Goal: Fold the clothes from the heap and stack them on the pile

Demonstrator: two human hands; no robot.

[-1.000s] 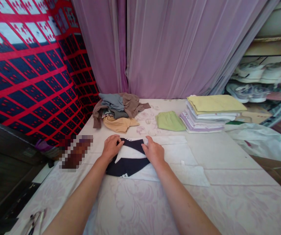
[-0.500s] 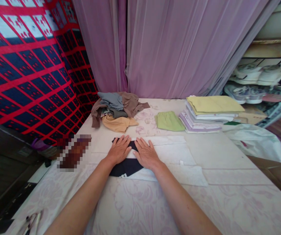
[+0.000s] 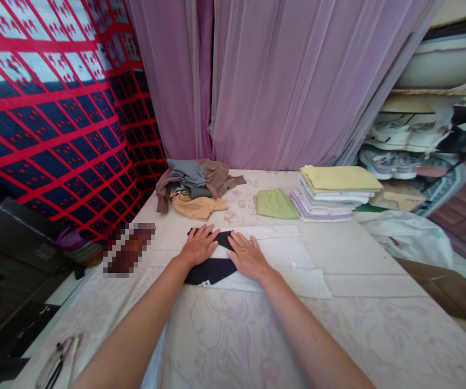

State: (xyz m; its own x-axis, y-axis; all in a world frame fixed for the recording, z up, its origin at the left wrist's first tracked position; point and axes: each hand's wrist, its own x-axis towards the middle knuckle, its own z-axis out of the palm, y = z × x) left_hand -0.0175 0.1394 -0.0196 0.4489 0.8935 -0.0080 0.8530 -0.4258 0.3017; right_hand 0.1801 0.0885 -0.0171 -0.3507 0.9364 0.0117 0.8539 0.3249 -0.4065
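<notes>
A white garment with a dark navy part lies spread flat on the cloth-covered surface in front of me. My left hand rests palm down on the navy part, fingers stretched out. Beside it, my right hand also lies flat, over the border between navy and white, with its fingers spread. Neither hand grips the fabric. A small white patch of trim shows at the near edge of the navy part.
Behind the garment are a heap of crumpled clothes, folded green shorts and a folded stack topped with yellow cloth. Eyeglasses lie at the near left. A purple curtain hangs behind; shoes stand on shelves right.
My right hand has slid slightly to the right over the garment, widening the gap between my hands. My left hand stays nearly in place. The head view has shifted a little.
</notes>
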